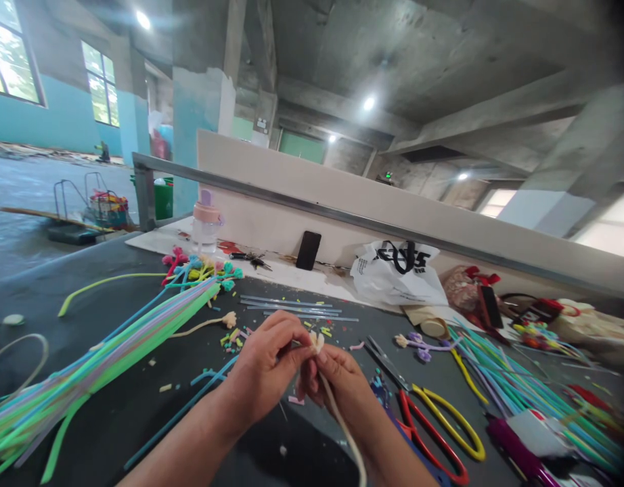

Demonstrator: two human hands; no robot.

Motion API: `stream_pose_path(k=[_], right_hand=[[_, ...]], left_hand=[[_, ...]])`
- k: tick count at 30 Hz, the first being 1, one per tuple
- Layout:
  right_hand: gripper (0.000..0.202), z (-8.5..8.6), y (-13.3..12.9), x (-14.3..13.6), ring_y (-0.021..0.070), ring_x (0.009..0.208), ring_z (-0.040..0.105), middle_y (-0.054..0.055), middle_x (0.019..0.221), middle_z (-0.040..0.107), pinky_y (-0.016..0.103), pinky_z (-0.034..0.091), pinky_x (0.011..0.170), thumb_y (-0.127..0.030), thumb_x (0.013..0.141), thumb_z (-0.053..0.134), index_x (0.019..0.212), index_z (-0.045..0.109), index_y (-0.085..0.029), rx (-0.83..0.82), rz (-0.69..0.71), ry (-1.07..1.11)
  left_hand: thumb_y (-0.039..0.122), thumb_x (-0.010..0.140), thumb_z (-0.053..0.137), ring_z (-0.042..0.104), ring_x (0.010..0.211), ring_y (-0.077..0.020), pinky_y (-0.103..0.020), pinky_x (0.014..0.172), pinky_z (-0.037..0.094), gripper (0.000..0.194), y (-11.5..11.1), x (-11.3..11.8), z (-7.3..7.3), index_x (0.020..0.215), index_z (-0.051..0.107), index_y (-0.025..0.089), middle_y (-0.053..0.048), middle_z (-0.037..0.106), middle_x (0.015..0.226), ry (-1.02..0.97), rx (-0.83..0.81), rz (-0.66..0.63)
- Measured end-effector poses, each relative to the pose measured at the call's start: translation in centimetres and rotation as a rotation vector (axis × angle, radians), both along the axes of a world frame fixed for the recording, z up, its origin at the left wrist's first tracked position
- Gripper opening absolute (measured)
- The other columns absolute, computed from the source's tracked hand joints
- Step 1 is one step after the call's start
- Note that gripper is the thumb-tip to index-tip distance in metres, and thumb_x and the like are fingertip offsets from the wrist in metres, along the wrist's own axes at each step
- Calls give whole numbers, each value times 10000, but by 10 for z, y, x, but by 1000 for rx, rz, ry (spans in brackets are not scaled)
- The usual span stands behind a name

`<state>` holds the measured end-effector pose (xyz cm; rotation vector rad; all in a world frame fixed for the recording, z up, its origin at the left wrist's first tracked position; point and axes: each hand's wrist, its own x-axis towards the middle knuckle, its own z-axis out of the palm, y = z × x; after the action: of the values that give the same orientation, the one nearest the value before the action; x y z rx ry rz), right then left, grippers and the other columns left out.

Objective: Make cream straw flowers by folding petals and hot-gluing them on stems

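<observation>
Just above the dark table, both my hands meet around a cream pipe-cleaner flower (317,342) with a long thin stem hanging toward me. My left hand (268,368) pinches the flower's top between thumb and fingertips. Below the bloom, my right hand (342,379) grips the base, its thumb on the near side; the curled fingers are partly hidden. Right of my right hand lie scissors (405,388) with one red and one yellow handle, their blades slightly apart. Blue-handled pliers (383,399) are partly covered by my right arm.
A bundle of coloured pipe cleaners (139,338) lies left, another (515,379) right. Finished purple flowers (421,343) and a purple glue gun (515,446) are at right. Clear sticks (296,308), a phone (308,250), a bottle (205,233) and a white bag (393,277) sit farther back.
</observation>
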<state>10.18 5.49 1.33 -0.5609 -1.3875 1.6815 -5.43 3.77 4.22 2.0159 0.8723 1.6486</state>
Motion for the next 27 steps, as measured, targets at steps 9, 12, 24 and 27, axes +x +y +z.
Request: stream_pose_path(k=[9,12,24,27], right_hand=[[338,-3,2,2,78,421,431,-35,468,468,202,317,454,-391,843,548,637,579,-125,81,-53,-86],[334,-2,1,2,78,418,419,-36,462,466,209,306,459,-385,850,537,637,578,-132,95,-59,-93],[332,-3,-2,2,86,442,418,-21,496,485,215,299,459,-399,860,510,649,573,-151,119,-84,-115],[304,-2,2,5,99,530,480,-12,552,514,221,354,532,-386,869,511,697,608,-154,203,-188,-126]], left_hand=[[107,829,502,494,733,-107,-215,678,410,153,-2,-2,1,687,533,150,-14,515,747,20,-10,-84],[114,834,498,494,722,-105,-212,670,410,155,-1,-2,1,685,535,144,-16,513,744,23,-11,-124],[134,810,530,515,747,-112,-213,696,411,142,-1,-6,3,677,576,153,-17,546,753,-45,-59,-183],[177,800,535,511,755,-111,-215,682,414,107,4,-6,-3,886,598,181,-16,550,850,-256,-202,-111]])
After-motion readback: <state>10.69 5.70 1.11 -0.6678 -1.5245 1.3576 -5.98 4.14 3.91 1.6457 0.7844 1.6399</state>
